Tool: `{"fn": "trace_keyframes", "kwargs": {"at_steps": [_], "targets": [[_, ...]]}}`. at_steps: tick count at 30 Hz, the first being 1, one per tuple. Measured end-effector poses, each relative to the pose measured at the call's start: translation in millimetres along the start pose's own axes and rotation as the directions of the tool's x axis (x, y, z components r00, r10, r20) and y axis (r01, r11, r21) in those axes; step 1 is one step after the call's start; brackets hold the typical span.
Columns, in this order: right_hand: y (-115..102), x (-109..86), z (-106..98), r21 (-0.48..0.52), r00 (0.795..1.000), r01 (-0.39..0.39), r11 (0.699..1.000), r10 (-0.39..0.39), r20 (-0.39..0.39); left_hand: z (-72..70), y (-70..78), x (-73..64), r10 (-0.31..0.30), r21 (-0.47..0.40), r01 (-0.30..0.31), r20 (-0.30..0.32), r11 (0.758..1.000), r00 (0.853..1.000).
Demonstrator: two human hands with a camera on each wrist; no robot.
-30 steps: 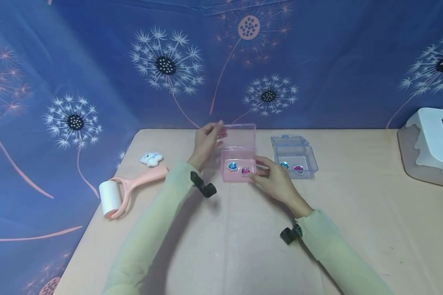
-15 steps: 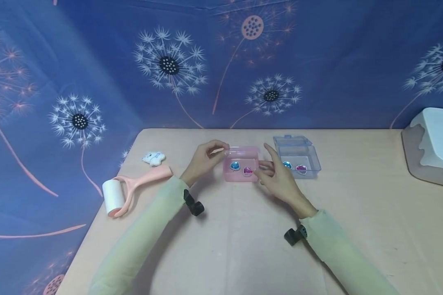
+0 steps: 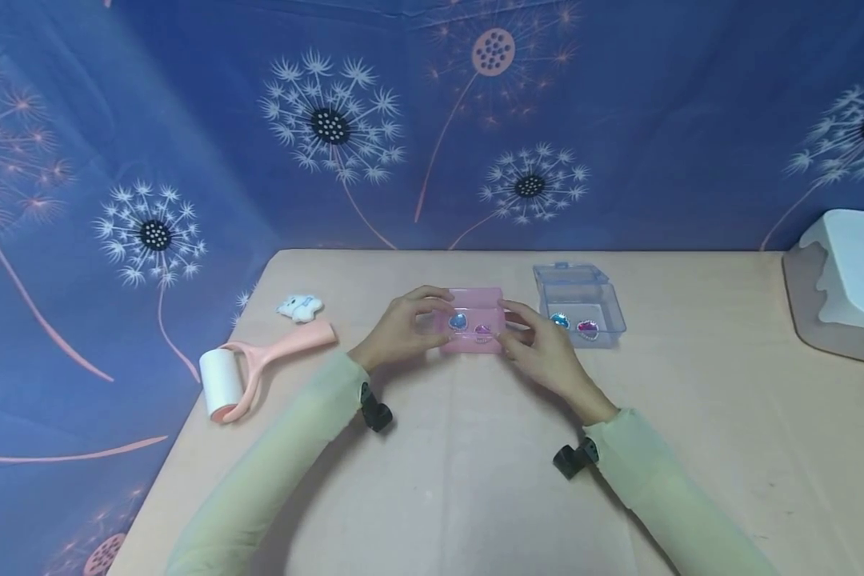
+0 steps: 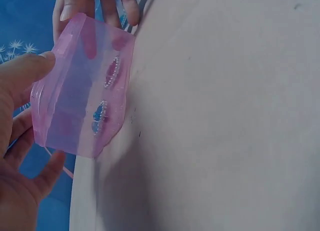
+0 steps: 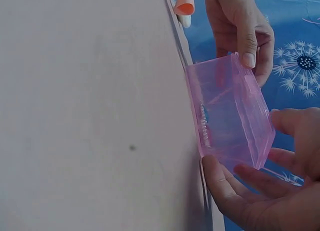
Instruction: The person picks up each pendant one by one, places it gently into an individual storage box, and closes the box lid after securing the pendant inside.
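A small see-through pink plastic box (image 3: 484, 299) sits on the table, its lid down over it. Inside lie a blue jewel (image 3: 458, 322) and a pink jewel (image 3: 483, 333), both with beaded silvery rims. My left hand (image 3: 406, 326) grips its left end, fingers at the lid and thumb low at the front. At the right end my right hand (image 3: 545, 352) holds the box between thumb and fingers. Through the clear wall in the left wrist view, the beaded edges of the jewels show near the bottom of the pink box (image 4: 75, 98).
Just right of the hands stands a clear blue box (image 3: 605, 308), lid up, holding a blue and a pink jewel. A pink-handled lint roller (image 3: 288, 344) and a white-and-blue animal figure (image 3: 300, 309) lie left. A white-topped container (image 3: 842, 280) stands far right. Patterned blue cloth (image 3: 432, 120) hangs behind.
The pink box's lid has swung from upright down over the box. My left hand moved down with it, from the lid's top edge to the box's left end; the right hand stayed at the right end.
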State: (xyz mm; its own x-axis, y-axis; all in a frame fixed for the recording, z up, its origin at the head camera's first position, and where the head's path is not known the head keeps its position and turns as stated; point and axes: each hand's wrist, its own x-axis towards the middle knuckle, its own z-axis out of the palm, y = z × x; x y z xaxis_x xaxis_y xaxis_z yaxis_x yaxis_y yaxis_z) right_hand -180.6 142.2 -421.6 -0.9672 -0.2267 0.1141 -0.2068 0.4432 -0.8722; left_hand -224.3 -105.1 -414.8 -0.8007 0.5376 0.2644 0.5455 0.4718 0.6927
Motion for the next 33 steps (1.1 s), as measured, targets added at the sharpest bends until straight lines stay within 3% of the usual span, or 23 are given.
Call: {"fn": "trace_keyframes", "kwargs": {"at_steps": [5,13,23,28,31,33], "targets": [[1,-0.5,-1,-0.007,1.0,-0.001,1.0,0.001,0.005,0.2,1.7,2.5,-0.031,-0.037,0.032,0.012,0.999,0.999],[0,-1.4,-2,-0.01,1.0,-0.006,1.0,0.006,0.007,1.4,0.7,2.5,-0.009,-0.052,0.01,0.02,0.999,1.0],[-1,0.3,-4,0.088,0.998,-0.06,0.994,0.058,0.021,2.3,3.6,-3.7,-0.013,-0.089,0.013,0.0,0.996,1.0],[-1,-0.6,-4,0.079,0.997,-0.059,0.995,0.056,0.045,2.5,4.4,-3.6,-0.085,-0.144,0.083,-0.013,0.986,0.996],[-2,-1.9,-7,0.075,0.996,-0.052,0.996,0.046,0.075,-2.0,13.8,-0.2,-0.147,-0.238,0.131,-0.053,0.962,0.988],[-4,-4.4,-14,0.059,0.996,-0.047,0.997,0.041,0.085,-3.5,16.0,5.4,-0.156,-0.275,0.127,-0.088,0.953,0.984]]}}
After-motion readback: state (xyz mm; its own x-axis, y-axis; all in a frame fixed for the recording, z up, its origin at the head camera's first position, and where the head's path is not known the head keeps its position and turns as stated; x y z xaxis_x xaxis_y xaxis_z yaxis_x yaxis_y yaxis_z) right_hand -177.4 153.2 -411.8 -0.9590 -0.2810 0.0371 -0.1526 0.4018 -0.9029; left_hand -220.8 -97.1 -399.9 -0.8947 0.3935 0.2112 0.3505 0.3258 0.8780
